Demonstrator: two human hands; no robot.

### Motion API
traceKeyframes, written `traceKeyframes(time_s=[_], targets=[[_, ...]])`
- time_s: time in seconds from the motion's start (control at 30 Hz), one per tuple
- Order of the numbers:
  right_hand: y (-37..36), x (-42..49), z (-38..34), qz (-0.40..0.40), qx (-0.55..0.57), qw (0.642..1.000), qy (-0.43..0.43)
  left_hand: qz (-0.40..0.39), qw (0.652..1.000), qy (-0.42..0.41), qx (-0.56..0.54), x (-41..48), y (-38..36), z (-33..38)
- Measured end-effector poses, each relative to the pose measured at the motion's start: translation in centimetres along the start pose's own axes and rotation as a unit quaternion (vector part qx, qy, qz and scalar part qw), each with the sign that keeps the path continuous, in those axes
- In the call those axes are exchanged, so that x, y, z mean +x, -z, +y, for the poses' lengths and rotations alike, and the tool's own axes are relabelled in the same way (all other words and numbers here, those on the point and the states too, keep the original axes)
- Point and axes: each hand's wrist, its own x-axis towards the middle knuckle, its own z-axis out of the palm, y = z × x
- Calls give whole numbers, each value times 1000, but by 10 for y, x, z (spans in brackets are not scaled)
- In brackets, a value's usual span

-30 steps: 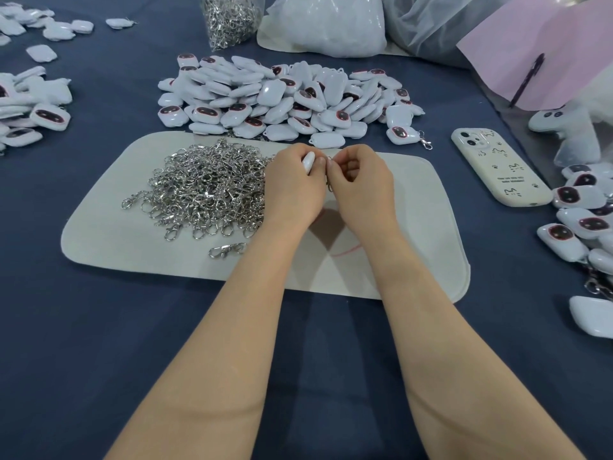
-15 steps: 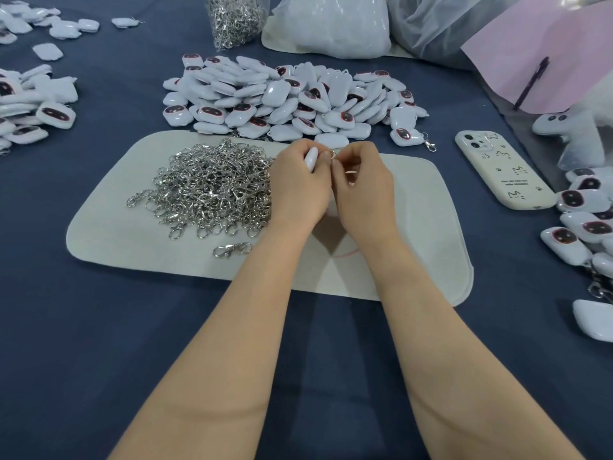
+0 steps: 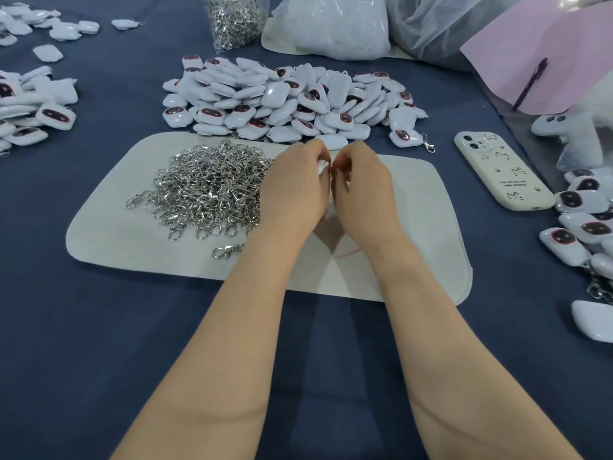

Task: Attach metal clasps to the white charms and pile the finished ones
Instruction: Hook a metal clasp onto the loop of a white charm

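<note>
Head view, from the left edge: a side pile of charms (image 3: pixel 33 107) lies on the blue cloth, well apart from the work. On the pale mat (image 3: pixel 116 240) sits the heap of loose clasps (image 3: pixel 205 187), hooked through one another, with a stray clasp (image 3: pixel 227 250) just beside the left forearm. A sweep of that arm could likely knock the stray off the mat, and a pull at the heap would probably drag up a tangled clump.

The left hand (image 3: pixel 292 187) is curled round a white charm (image 3: pixel 322 167), of which only a sliver shows by the thumb. Touching it, the right hand (image 3: pixel 361 187) pinches something small at the charm's edge. I take it for a clasp, though the fingers hide it. The join is hidden too, so whether the ring is through the loop I cannot tell. If the pinch slips, the clasp would likely fall among the loose ones or under the wrists, and a half-closed ring could let the charm drop later.

Behind the hands the main pile (image 3: pixel 282 97) crowds the mat's far edge, and one finished charm (image 3: pixel 406 137) lies at its right end, so done and undone could get mixed. The phone case (image 3: pixel 501 174) carries cat doodles, paw prints and a line of dark print too small to read. No brand is legible anywhere, nor on the right pile (image 3: pixel 583 227)
</note>
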Motion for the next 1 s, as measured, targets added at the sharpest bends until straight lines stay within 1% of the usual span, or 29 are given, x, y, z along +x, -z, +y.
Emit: traceKeyframes(time_s=[0.07, 0.17, 0.23, 0.37, 0.47, 0.57, 0.6, 0.7, 0.77, 1.0], targets=[[-1, -1, -1, 15, 14, 1000, -2, 5, 1000, 15, -19, 0, -2, 0], [-2, 0, -1, 32, 61, 997, -36, 27, 992, 65, -108, -1, -5, 1], [-1, 0, 0, 42, 96, 993, -58, 38, 984, 83, -151, -1, -7, 3], [-1, 2, 0, 58, 170, 978, -105, 30, 960, 129, -245, 1, -7, 5], [-2, 4, 1, 56, 185, 974, -122, 18, 945, 155, -287, 0, -6, 5], [0, 4, 1, 56, 169, 977, -120, 10, 946, 151, -288, 0, -6, 5], [0, 3, 1, 54, 152, 981, -111, 8, 953, 137, -270, 0, -6, 4], [-2, 1, 1, 36, 74, 995, -64, 11, 984, 78, -159, 0, -6, 0], [-3, 1, 0, 29, 51, 997, -50, 19, 990, 62, -128, -1, -6, -2], [-3, 0, -1, 46, 116, 990, -69, 44, 984, 85, -148, -1, -8, -1]])
